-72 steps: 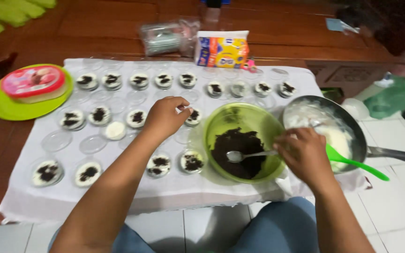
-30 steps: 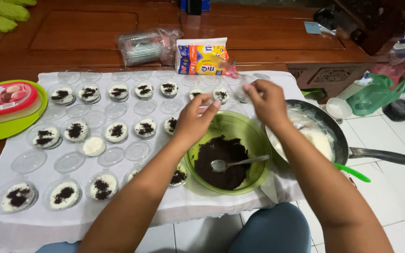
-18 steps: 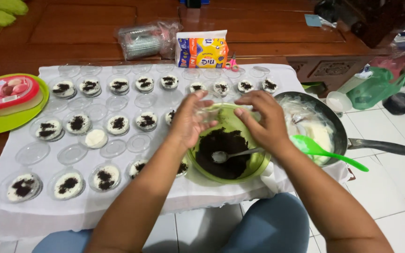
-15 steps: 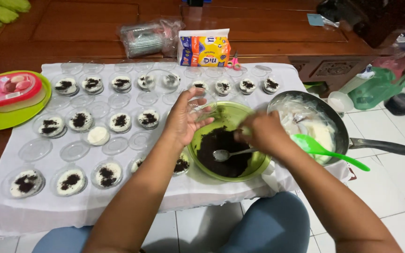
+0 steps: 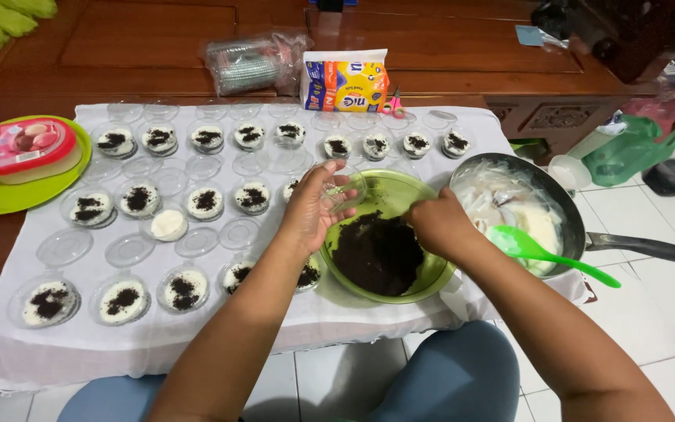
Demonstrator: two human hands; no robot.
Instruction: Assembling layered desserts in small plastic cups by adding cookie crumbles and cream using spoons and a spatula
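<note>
Nearest, a white cloth (image 5: 197, 344) bearing filled cups (image 5: 123, 299) topped with dark crumbs. Centre: green bowl (image 5: 419, 273) of dark crumbs (image 5: 376, 254). Left hand (image 5: 314, 207), fingers curled around a clear empty cup (image 5: 344, 190), holds it over the bowl's far-left rim. Right hand (image 5: 439, 223), fingers bunched down into the bowl; what they pinch cannot be told. Judgement: keep the cup level above the bowl so spilt crumbs fall back. Far right: pan (image 5: 568, 215) of white cream.

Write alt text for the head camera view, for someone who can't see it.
A person's left hand holds a clear plastic cup over a green bowl of dark crumbs while the right hand reaches into it. Filled cups line a white cloth.
</note>
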